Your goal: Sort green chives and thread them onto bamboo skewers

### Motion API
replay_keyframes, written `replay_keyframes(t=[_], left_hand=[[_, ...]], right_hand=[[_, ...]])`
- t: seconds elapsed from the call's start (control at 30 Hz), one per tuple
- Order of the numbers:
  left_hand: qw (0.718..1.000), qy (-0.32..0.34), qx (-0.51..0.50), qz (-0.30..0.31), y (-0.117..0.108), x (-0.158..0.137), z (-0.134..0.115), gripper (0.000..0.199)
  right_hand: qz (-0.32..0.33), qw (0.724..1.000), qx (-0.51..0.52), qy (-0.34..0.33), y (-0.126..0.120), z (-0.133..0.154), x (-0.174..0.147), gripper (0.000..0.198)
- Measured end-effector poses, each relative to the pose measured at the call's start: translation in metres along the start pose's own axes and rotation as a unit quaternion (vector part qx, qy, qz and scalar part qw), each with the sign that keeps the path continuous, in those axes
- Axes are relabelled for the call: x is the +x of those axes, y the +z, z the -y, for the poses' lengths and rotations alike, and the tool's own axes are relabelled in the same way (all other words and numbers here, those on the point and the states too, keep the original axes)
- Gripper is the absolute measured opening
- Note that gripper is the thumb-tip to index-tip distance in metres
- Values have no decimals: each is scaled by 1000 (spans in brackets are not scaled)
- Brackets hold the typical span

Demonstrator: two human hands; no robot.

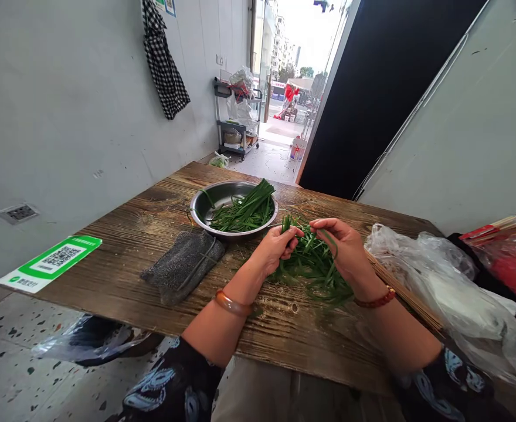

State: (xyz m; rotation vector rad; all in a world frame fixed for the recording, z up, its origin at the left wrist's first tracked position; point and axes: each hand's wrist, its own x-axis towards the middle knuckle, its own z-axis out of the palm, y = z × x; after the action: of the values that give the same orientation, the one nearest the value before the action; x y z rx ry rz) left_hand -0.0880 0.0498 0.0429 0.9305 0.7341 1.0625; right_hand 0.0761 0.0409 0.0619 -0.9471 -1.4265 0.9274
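Note:
My left hand (274,249) is closed around a small bunch of green chives (286,223), whose tips stick up above the fingers. Beside it, my right hand (343,246) has thumb and fingers pinched together on a thin chive blade that curls down by the palm. Under and between both hands lies a loose heap of chives (308,261) on the wooden table. Just beyond my left hand stands a round metal bowl (199,218), holding loose blades and a neat bundle of chives (258,202) leaning on its right rim.
A dark mesh bundle (183,266) lies left of my forearm. A green QR-code card (60,258) sits at the table's left edge. On the right are clear plastic bags (442,281) and thin wooden sticks (410,293). A loaded cart (238,126) stands near the doorway.

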Motion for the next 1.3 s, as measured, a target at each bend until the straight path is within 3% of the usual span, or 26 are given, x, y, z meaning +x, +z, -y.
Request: replay_keyframes(t=[0.13, 0.27, 0.4, 0.5, 0.57, 0.63, 0.7, 0.77, 0.83, 0.93, 1.1, 1.3], left_hand=[[1000, -1, -23, 9, 0, 0, 1, 35], [1000, 18, -18, 10, -1, 0, 1, 39], [1000, 28, -14, -2, -3, 2, 2, 37], [997, 53, -22, -43, -5, 5, 1, 31], [994, 75, -27, -81, -7, 7, -1, 26], [989, 96, -28, -108, -9, 8, -3, 22], [989, 100, -28, -109, -9, 8, -4, 20], [992, 83, -33, -94, -7, 6, -5, 21], [993, 62, -43, -86, -6, 5, -5, 22], [992, 61, -53, -101, -5, 4, -5, 21], [987, 81, -52, -132, -6, 6, -5, 19], [987, 78, -45, -131, -6, 5, -5, 31]], right_hand=[[68, 997, -42, -18, 4, -3, -12, 9], [85, 985, -128, -73, 4, -5, -15, 16], [112, 979, -146, -88, 3, -3, -17, 16], [215, 969, -120, -27, -2, 0, -21, 13], [328, 938, -102, 47, -10, 1, -21, 16], [379, 914, -106, 98, -22, -1, -15, 24], [308, 938, -128, 96, -34, -9, -1, 28], [174, 970, -150, 80, -45, -22, 20, 31], [79, 973, -208, 64, -53, -41, 45, 34], [68, 915, -396, 33, -54, -70, 76, 37], [105, 859, -501, 13, -42, -97, 100, 30], [132, 793, -594, -4, -39, -95, 95, 16]])
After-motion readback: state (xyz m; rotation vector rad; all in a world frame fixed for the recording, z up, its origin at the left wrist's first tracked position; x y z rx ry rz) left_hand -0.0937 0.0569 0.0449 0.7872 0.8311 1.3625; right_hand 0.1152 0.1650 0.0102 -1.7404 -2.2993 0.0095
